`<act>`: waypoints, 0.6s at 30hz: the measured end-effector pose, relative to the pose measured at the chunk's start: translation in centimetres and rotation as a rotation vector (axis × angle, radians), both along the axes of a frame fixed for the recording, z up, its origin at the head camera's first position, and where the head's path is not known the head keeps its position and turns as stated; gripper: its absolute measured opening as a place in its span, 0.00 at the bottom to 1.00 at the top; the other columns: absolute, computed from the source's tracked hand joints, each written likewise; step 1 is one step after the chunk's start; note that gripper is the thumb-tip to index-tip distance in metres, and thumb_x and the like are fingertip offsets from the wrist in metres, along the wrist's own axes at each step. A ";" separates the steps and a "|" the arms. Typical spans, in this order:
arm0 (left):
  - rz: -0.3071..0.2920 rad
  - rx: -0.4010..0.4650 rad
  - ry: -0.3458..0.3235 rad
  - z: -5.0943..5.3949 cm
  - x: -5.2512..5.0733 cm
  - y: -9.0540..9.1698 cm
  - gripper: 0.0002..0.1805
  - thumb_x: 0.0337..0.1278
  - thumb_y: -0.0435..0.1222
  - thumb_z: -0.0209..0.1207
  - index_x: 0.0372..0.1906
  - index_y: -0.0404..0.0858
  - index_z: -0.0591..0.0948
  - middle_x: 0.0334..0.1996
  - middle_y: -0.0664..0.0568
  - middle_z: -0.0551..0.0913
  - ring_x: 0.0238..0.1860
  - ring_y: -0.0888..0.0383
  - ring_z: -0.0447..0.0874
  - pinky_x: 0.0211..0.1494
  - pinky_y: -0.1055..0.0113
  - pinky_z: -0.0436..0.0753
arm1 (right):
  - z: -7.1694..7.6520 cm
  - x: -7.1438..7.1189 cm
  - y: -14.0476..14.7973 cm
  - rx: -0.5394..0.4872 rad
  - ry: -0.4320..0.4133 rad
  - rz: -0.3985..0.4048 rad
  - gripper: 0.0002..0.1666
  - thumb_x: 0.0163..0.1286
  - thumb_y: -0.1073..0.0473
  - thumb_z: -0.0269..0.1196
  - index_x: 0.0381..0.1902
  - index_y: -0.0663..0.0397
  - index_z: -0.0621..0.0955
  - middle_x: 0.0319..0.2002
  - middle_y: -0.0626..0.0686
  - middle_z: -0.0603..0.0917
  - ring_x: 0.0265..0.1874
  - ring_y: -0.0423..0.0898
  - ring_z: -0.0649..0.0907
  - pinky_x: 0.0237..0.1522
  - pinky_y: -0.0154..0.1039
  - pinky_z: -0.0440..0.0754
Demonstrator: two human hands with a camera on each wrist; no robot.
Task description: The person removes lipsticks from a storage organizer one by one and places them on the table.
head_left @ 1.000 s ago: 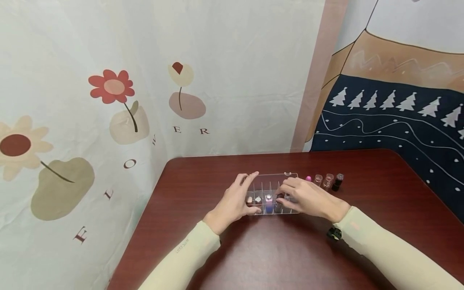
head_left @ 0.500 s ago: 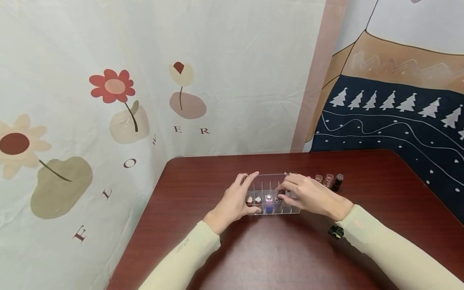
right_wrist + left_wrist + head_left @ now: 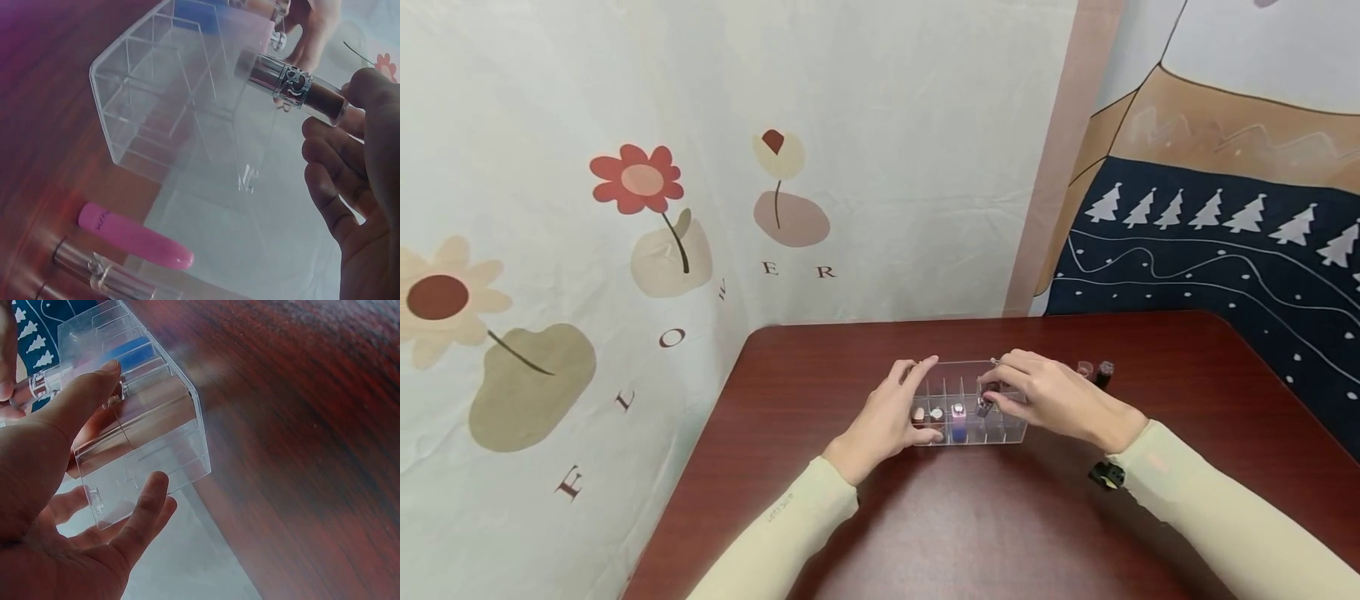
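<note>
A clear divided box [image 3: 994, 433] stands on the table, with a pink-and-blue tube [image 3: 958, 423] and other tubes in its left compartments. My left hand [image 3: 878, 423] grips the box's left end, thumb at the front and fingers at the back; in the left wrist view a brownish tube [image 3: 140, 422] shows through the wall beside that hand [image 3: 75, 444]. My right hand [image 3: 1060, 398] pinches a dark lipstick tube with a silver band [image 3: 294, 84] by its upper end. The tube's lower end is at the box's open top, right of the pink-and-blue one.
Right of the box, a pink tube [image 3: 137, 236] and a clear tube [image 3: 106, 272] stand on the table [image 3: 880, 533], partly hidden by my right hand in the head view. A black tube [image 3: 1103, 374] stands farther right. A printed curtain [image 3: 880, 167] hangs behind.
My right hand has moved slightly right and up, and the pinched tube has risen and tilted, with more of it in sight. My left hand has stayed on the box.
</note>
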State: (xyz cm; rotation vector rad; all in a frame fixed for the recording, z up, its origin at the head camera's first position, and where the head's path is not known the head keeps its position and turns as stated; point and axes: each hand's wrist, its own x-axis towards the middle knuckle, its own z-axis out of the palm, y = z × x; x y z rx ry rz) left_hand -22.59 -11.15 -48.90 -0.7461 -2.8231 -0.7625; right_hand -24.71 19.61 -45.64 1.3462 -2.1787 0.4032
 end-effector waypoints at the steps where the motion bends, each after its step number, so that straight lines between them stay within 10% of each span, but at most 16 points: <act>1: 0.000 0.002 0.003 0.0 0.0 0.0 0.67 0.49 0.44 0.94 0.93 0.48 0.66 0.77 0.36 0.75 0.59 0.37 0.91 0.69 0.40 0.92 | 0.1 0.0 0.1 0.001 -0.004 -0.006 0.21 0.63 0.63 0.88 0.53 0.52 0.94 0.43 0.47 0.91 0.41 0.39 0.85 0.45 0.38 0.93; 18: -0.005 0.016 0.020 0.1 0.2 0.0 0.67 0.48 0.43 0.94 0.92 0.47 0.67 0.76 0.36 0.76 0.56 0.38 0.91 0.67 0.41 0.92 | 1.8 0.3 2.0 -0.024 -0.032 -0.097 0.25 0.61 0.64 0.89 0.56 0.51 0.93 0.47 0.49 0.94 0.40 0.40 0.85 0.41 0.36 0.93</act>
